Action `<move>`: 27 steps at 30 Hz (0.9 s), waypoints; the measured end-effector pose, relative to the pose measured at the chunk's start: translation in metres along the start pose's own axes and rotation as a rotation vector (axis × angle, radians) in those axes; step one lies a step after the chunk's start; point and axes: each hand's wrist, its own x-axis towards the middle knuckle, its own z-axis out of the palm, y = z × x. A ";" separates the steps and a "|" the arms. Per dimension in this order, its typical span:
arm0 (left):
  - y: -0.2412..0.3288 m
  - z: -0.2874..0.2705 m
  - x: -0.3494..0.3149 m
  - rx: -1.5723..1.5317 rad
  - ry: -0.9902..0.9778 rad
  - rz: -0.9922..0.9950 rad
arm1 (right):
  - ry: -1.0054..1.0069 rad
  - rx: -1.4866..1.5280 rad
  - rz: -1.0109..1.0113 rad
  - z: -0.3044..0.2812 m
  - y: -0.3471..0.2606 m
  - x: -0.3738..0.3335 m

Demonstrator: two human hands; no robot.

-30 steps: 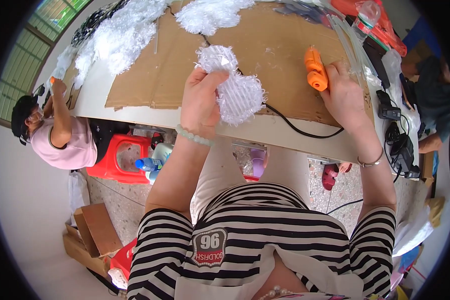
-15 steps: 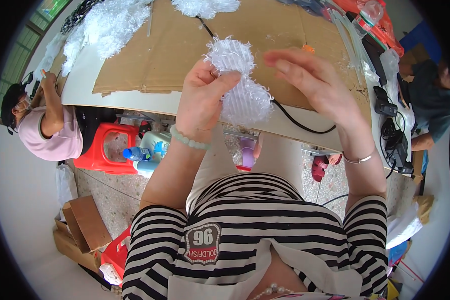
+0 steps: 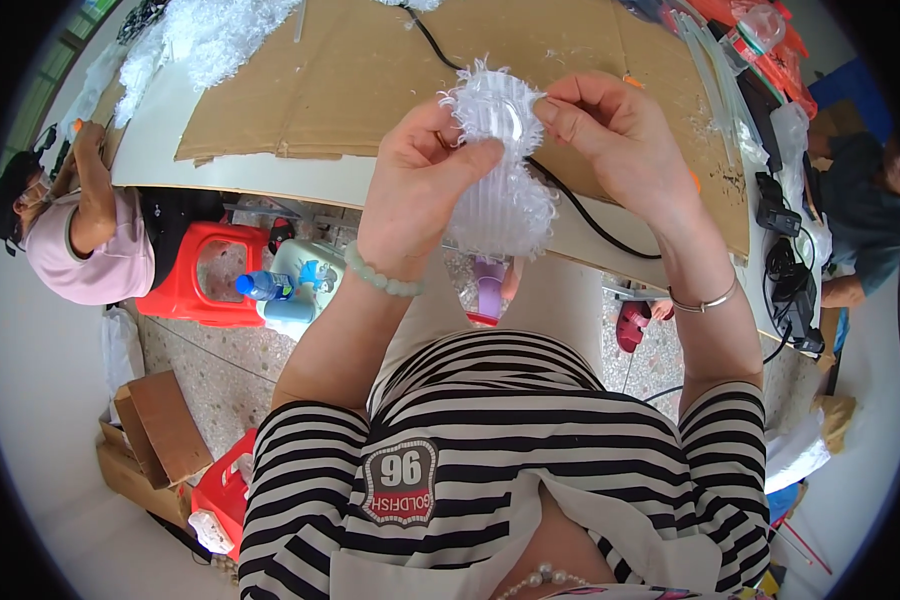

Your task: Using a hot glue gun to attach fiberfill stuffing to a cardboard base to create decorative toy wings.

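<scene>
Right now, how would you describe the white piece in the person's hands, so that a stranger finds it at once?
Above the cardboard sheet on the table, both hands meet. Between the left hand and right hand is the frilly white plastic piece, ribbed with fringed edges; unlike the loose white heap far left, it is held up.

Frilly piece between both hands, above the table edge.
Left hand (image 3: 415,185) left of the piece (image 3: 500,170), right hand (image 3: 615,140) right; cardboard (image 3: 340,80) on the table (image 3: 270,175) behind; stool (image 3: 205,275) below left.
</scene>
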 end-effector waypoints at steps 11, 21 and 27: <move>-0.005 -0.002 -0.003 -0.082 -0.097 -0.009 | -0.115 0.205 0.139 -0.003 0.001 -0.009; -0.006 0.004 -0.002 -0.074 -0.021 0.004 | -0.082 0.262 0.163 -0.001 0.002 -0.013; -0.005 0.008 -0.005 -0.090 0.056 0.020 | -0.045 0.131 0.112 0.002 -0.003 -0.017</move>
